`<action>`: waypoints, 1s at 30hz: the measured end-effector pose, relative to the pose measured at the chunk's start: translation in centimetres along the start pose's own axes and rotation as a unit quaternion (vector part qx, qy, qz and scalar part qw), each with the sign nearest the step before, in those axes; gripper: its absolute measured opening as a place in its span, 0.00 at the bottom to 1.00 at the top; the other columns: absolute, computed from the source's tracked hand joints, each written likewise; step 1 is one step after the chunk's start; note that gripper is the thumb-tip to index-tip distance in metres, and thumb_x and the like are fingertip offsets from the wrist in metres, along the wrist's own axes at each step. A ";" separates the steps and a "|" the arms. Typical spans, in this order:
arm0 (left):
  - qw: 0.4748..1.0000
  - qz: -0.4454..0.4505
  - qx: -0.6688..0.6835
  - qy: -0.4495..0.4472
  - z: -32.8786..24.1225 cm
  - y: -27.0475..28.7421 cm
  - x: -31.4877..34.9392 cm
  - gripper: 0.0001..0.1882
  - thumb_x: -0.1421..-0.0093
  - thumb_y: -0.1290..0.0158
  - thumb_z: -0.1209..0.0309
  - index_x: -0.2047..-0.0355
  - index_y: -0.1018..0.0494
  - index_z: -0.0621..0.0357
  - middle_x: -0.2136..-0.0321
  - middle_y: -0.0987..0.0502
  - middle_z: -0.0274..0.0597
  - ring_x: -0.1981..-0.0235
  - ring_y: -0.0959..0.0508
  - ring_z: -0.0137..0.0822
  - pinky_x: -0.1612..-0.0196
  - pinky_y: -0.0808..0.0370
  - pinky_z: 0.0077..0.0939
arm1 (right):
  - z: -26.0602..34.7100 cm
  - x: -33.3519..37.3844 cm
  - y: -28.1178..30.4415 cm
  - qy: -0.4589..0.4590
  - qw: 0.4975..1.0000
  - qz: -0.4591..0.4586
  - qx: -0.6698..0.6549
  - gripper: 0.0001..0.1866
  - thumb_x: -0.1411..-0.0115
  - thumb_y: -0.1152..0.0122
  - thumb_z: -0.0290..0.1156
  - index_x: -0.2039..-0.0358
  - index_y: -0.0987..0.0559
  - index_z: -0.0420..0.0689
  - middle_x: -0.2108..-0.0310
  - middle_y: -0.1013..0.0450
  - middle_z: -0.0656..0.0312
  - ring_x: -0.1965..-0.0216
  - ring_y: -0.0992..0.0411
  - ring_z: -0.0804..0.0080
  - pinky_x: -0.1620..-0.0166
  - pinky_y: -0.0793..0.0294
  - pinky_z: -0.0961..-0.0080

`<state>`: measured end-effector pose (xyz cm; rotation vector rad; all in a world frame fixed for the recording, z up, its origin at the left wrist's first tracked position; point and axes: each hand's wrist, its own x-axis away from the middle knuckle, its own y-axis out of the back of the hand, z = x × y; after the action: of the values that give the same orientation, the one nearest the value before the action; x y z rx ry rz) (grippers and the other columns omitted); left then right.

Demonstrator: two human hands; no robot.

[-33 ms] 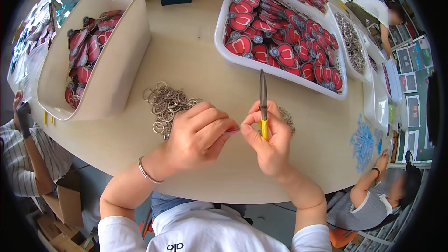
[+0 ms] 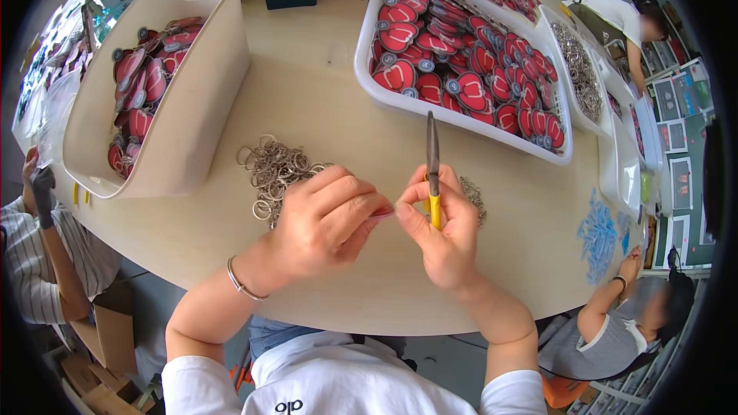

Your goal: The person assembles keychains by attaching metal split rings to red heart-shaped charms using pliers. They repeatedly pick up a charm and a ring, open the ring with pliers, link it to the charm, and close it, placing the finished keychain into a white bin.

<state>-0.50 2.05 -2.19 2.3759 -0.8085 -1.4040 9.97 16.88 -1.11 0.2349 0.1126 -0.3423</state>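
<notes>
My left hand [image 2: 327, 219] is closed, pinching a small red tag [image 2: 382, 213] whose edge peeks out at the fingertips. Most of that tag is hidden by the fingers. In my right hand [image 2: 446, 234] are yellow-handled needle-nose pliers [image 2: 434, 177], jaws pointing away from me. The right thumb and forefinger meet at the tag's edge; whether they pinch something small there I cannot tell. Beside my left hand lies a pile of metal split rings [image 2: 277, 173]. A heap of small metal pieces [image 2: 471, 198] is partly hidden behind my right hand.
A white basket [image 2: 461, 124] full of red tags stands at the back right. At the left a tall cream bin [image 2: 204, 100] holds more. Blue strips [image 2: 597, 237] lie near the right edge. People sit at both sides; another person [image 2: 615, 19] is at the far right.
</notes>
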 end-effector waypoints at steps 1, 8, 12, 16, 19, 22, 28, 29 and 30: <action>1.000 -0.004 -0.006 -0.005 0.2 0.5 -0.1 0.12 0.61 0.37 0.82 0.73 0.25 0.63 0.75 0.25 0.42 0.79 0.28 0.37 0.79 0.29 0.28 | 0.1 -0.1 -0.3 -0.002 1.000 -0.003 -0.006 0.06 0.44 0.36 0.26 0.71 0.24 0.38 0.61 0.36 0.60 0.63 0.34 0.71 0.59 0.32 0.77; 0.984 -0.146 -0.021 0.098 1.3 3.8 -1.0 0.08 0.56 0.38 0.82 0.74 0.24 0.64 0.77 0.24 0.44 0.79 0.27 0.36 0.77 0.30 0.25 | -1.2 -0.4 -1.4 0.037 0.960 0.077 0.265 0.12 0.52 0.29 0.31 0.73 0.23 0.38 0.61 0.35 0.56 0.59 0.34 0.60 0.55 0.33 0.67; 0.977 -0.170 0.008 0.130 1.2 3.7 -0.8 0.08 0.55 0.37 0.82 0.73 0.24 0.64 0.75 0.23 0.44 0.77 0.25 0.36 0.75 0.29 0.23 | -1.6 0.1 -2.8 0.040 0.924 0.134 0.356 0.14 0.56 0.27 0.33 0.76 0.24 0.38 0.62 0.35 0.55 0.58 0.36 0.55 0.55 0.36 0.59; 0.978 -0.157 0.044 0.133 1.1 2.9 -0.7 0.08 0.55 0.38 0.83 0.73 0.24 0.64 0.75 0.23 0.43 0.77 0.25 0.35 0.75 0.29 0.24 | -1.8 -0.3 -1.8 0.022 0.947 0.122 0.295 0.13 0.56 0.27 0.30 0.76 0.23 0.38 0.62 0.34 0.55 0.58 0.34 0.56 0.55 0.34 0.62; 0.982 -0.135 0.054 0.125 0.6 2.6 -0.5 0.09 0.55 0.38 0.83 0.73 0.24 0.63 0.76 0.23 0.42 0.79 0.27 0.34 0.77 0.30 0.24 | -0.2 -0.9 0.1 0.000 0.968 0.091 0.233 0.12 0.57 0.27 0.29 0.75 0.22 0.37 0.62 0.34 0.56 0.59 0.33 0.58 0.57 0.32 0.64; 0.993 -0.104 0.032 0.041 0.8 1.9 0.0 0.07 0.52 0.37 0.81 0.73 0.26 0.66 0.76 0.25 0.44 0.78 0.28 0.33 0.76 0.33 0.22 | 1.3 -1.5 1.2 0.007 0.975 0.045 0.219 0.13 0.58 0.26 0.28 0.75 0.22 0.37 0.63 0.34 0.56 0.60 0.33 0.59 0.59 0.31 0.65; 0.985 -0.134 0.035 0.098 0.6 1.5 -0.3 0.09 0.57 0.38 0.83 0.74 0.25 0.61 0.78 0.24 0.40 0.82 0.30 0.33 0.80 0.33 0.24 | 0.1 -1.3 1.4 0.017 0.919 0.115 0.376 0.16 0.60 0.24 0.30 0.75 0.23 0.36 0.62 0.33 0.56 0.59 0.33 0.57 0.57 0.32 0.64; 0.985 -0.135 0.035 0.101 0.6 1.5 -0.3 0.09 0.57 0.38 0.83 0.74 0.25 0.61 0.78 0.24 0.40 0.82 0.30 0.33 0.80 0.33 0.24 | -0.6 -1.0 1.1 0.011 0.916 0.117 0.384 0.16 0.61 0.24 0.31 0.74 0.22 0.38 0.62 0.33 0.55 0.57 0.34 0.57 0.54 0.34 0.63; 0.985 -0.137 0.034 0.098 0.6 1.5 -0.4 0.09 0.57 0.38 0.84 0.74 0.25 0.61 0.78 0.24 0.40 0.82 0.30 0.33 0.80 0.34 0.24 | -0.7 -0.9 0.8 0.023 0.911 0.116 0.395 0.16 0.61 0.24 0.32 0.75 0.22 0.38 0.63 0.33 0.56 0.57 0.34 0.57 0.54 0.34 0.63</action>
<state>-1.64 1.09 -1.50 2.7080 -0.5018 -1.2242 9.41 18.11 -1.53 1.0528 -0.0144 -0.1278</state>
